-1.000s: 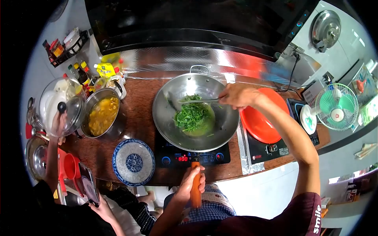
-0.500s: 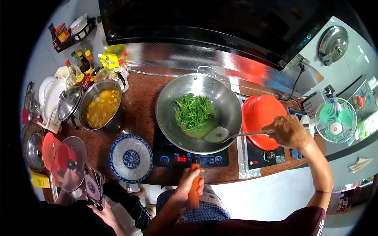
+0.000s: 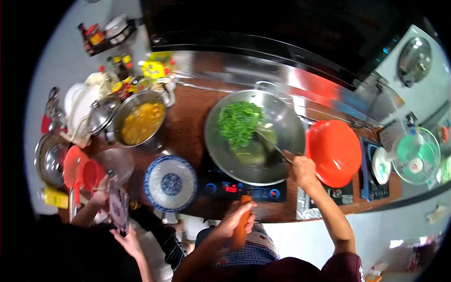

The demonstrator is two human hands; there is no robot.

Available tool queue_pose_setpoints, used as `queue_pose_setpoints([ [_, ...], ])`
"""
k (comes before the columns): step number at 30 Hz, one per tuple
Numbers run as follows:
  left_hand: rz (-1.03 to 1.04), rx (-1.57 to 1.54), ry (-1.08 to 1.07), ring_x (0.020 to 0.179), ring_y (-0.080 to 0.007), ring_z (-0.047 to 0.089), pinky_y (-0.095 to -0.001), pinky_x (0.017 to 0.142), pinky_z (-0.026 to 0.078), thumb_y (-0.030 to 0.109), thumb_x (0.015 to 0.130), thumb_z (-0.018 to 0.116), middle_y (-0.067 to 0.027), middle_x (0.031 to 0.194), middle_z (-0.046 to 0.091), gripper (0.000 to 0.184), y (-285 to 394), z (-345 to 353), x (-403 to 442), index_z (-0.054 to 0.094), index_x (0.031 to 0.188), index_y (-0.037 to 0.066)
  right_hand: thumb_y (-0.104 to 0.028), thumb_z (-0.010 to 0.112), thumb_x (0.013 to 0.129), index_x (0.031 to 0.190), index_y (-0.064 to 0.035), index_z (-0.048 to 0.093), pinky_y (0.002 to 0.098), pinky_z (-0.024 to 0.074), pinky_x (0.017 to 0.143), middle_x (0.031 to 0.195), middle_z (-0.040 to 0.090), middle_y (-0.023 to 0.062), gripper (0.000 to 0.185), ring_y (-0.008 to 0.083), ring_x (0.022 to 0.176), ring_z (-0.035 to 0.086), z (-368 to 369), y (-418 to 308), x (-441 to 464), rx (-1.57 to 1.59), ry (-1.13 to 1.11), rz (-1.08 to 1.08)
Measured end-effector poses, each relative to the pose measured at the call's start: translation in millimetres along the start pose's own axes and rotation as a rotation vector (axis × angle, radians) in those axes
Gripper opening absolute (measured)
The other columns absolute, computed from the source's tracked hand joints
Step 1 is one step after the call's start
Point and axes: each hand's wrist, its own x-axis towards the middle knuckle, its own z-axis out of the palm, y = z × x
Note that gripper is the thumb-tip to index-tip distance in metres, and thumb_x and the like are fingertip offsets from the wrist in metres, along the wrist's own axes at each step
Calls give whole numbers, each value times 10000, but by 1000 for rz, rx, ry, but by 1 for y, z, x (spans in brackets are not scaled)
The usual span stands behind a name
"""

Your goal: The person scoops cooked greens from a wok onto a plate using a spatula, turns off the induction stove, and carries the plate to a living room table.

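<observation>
A steel wok (image 3: 286,141) stands on the induction cooker (image 3: 218,189), whose red display is lit. Bright green leafy vegetables (image 3: 239,123) are heaped on the left side of the wok, with a little liquid below them. My left hand (image 3: 233,219) is wrapped round the wok's orange-brown handle (image 3: 242,225). With my right hand (image 3: 302,170) I grip a metal spatula (image 3: 272,144) near the wok's right rim. The spatula's blade is inside the wok at the vegetables' right edge, partly hidden by them.
Left of the wok are a blue-rimmed plate (image 3: 170,203) and a pot of yellow-brown food (image 3: 142,124). An upturned red basin (image 3: 334,152) and a fan (image 3: 416,152) stand at right. At lower left another person's hand (image 3: 128,242) holds a phone (image 3: 118,211).
My right hand has moved left and inward, bringing the spatula blade up to the vegetables. The vegetables are heaped more tightly. The whole view has shifted, while my left hand stays on the handle.
</observation>
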Motion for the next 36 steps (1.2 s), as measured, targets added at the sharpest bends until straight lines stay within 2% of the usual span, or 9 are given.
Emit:
queue_pose_setpoints([
  [2, 33, -21, 24, 438, -125, 415, -283, 423, 359, 348, 879, 490, -17, 618, 445, 264, 2, 4, -1, 462, 1029, 132, -266, 601, 762, 1165, -251, 528, 403, 497, 616, 748, 613, 130, 410, 293, 682, 613, -2, 9, -4, 56, -70, -57],
  [3, 59, -46, 29, 425, -131, 431, -290, 419, 377, 331, 865, 528, -23, 597, 455, 269, 2, 7, -3, 473, 1002, 106, -257, 611, 755, 1165, -249, 531, 406, 496, 641, 750, 617, 137, 418, 298, 709, 612, -10, 9, -2, 63, -117, -28],
  [7, 95, -112, 7, 663, -205, 573, -359, 635, 490, 596, 861, 300, -96, 791, 560, 593, -7, -6, -2, 450, 1143, 97, -217, 613, 750, 1120, -186, 573, 411, 481, 703, 832, 624, 157, 373, 335, 783, 594, -9, 8, -15, 160, -95, -32],
  [8, 105, -74, -28, 820, -242, 587, -388, 750, 486, 673, 820, 201, -130, 907, 575, 739, -9, -21, -3, 416, 1204, 80, -204, 614, 752, 1120, -175, 570, 411, 481, 690, 819, 622, 159, 371, 331, 771, 598, -8, 7, -17, 180, -96, -31],
  [13, 306, 100, 675, 806, -221, 598, -360, 683, 512, 507, 879, 355, -119, 870, 579, 495, -29, -96, -50, 471, 1087, 73, -145, 604, 759, 1115, -136, 566, 416, 476, 671, 811, 616, 187, 358, 333, 766, 602, -11, 16, -22, 369, -30, -74],
  [18, 839, -128, 1093, 718, -283, 605, -382, 628, 526, 256, 844, 563, -165, 810, 560, 454, -43, -158, -78, 269, 1170, 141, -71, 591, 748, 1067, -51, 591, 378, 464, 767, 948, 599, 198, 319, 348, 891, 575, -12, 8, -24, 407, -47, -46],
  [21, 954, -154, 1095, 630, -281, 599, -373, 564, 527, 235, 841, 566, -187, 861, 535, 446, -31, -172, -74, 264, 1157, 145, -97, 602, 749, 1092, -93, 579, 408, 465, 695, 811, 614, 203, 344, 344, 789, 599, -4, 13, -26, 453, 74, -114],
  [27, 1085, -80, 1182, 512, -253, 570, -330, 441, 500, 206, 828, 586, -160, 864, 530, 464, -17, -179, -73, 266, 1157, 138, -110, 606, 753, 1080, -88, 590, 407, 472, 682, 817, 613, 209, 328, 343, 774, 602, 0, 12, -37, 487, 78, -32],
  [36, 999, -129, 1112, 626, -226, 609, -290, 458, 544, -31, 758, 542, -119, 919, 586, 351, 6, -195, -77, 471, 1092, 48, -131, 597, 772, 1090, -109, 588, 452, 475, 623, 780, 589, 250, 319, 393, 695, 589, -10, 8, -55, 472, 131, -17],
])
